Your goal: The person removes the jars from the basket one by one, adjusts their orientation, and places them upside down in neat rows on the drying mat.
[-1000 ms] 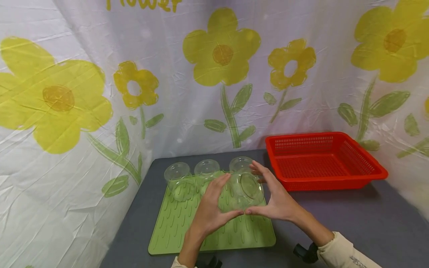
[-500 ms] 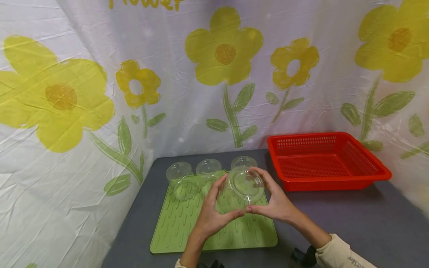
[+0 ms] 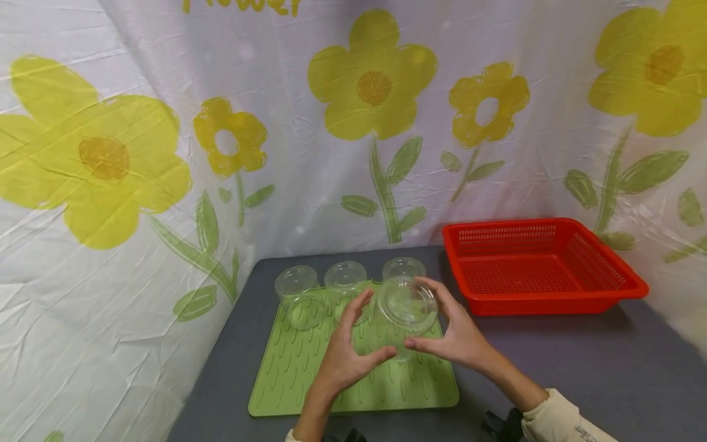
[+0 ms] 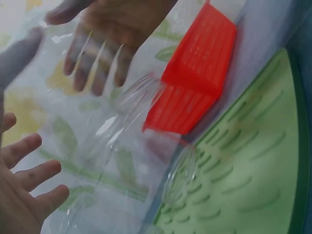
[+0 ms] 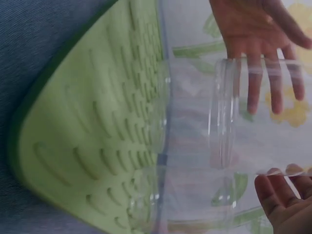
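Observation:
A clear plastic jar (image 3: pixel 407 305) is held over the green ribbed mat (image 3: pixel 309 380), its round end facing up in the head view. In the right wrist view, the jar's ridged rim (image 5: pixel 224 112) points toward the mat. My right hand (image 3: pixel 461 331) holds the jar from the right, thumb in front and fingers behind. My left hand (image 3: pixel 348 353) is spread at the jar's left side, fingers extended and thumb away from its wall. Behind, clear jars stand along the mat's back edge: a left jar (image 3: pixel 298 285), a middle jar (image 3: pixel 345 279) and a right jar (image 3: pixel 403 267).
A red perforated basket (image 3: pixel 544 304) stands at the back right of the grey table (image 3: pixel 552 362). A white sheet with painted flowers (image 3: pixel 309 202) hangs behind and along the left side.
The held jar has turned so its round end faces up more squarely. My left hand has opened away from it, its thumb shifting left. The jars behind stay put.

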Demonstrator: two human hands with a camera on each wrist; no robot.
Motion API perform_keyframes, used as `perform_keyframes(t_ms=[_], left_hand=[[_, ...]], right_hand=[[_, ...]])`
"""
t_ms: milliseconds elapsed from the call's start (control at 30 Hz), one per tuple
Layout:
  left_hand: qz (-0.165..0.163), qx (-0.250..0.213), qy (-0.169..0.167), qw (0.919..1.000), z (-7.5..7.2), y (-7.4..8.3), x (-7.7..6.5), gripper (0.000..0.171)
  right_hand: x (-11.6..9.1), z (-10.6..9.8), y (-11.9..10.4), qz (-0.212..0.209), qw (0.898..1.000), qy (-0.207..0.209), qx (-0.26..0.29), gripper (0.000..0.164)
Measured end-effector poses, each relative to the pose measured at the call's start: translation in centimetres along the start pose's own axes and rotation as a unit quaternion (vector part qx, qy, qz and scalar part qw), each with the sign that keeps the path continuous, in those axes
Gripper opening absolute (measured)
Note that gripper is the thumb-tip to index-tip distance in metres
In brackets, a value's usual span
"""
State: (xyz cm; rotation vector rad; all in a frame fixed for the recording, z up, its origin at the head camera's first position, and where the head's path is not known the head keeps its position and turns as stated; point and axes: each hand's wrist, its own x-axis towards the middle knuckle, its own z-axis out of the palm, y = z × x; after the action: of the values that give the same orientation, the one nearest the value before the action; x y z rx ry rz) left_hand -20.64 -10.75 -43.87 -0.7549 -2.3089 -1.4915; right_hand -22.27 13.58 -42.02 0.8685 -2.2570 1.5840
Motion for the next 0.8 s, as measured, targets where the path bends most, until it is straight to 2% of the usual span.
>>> perform_keyframes(t_ms=[233, 467, 600, 800], left_hand=[[0.014, 0.062, 0.039, 0.9972, -1.8, -2.1, -1.2, 0.053], [-0.035, 0.121, 0.054, 0.9906, -4.2, -4.0, -2.7, 0.034], [-0.073, 0.164, 0.043, 0.9829, -5.3, -4.9, -3.7, 0.031], [-0.127, 0.217, -0.005, 0.9678, -6.3, -5.9, -4.9, 0.034]], right_hand=[[-1.4, 0.3, 1.7, 0.030, 0.998, 0.003, -0.060, 0.100], [-2.6, 0.9, 3.5, 0.052, 0.993, 0.001, -0.103, 0.103], [-2.9, 1.1, 4.0, 0.062, 0.992, 0.000, -0.112, 0.104], [-3.1, 1.4, 4.5, 0.067, 0.990, -0.002, -0.123, 0.105]])
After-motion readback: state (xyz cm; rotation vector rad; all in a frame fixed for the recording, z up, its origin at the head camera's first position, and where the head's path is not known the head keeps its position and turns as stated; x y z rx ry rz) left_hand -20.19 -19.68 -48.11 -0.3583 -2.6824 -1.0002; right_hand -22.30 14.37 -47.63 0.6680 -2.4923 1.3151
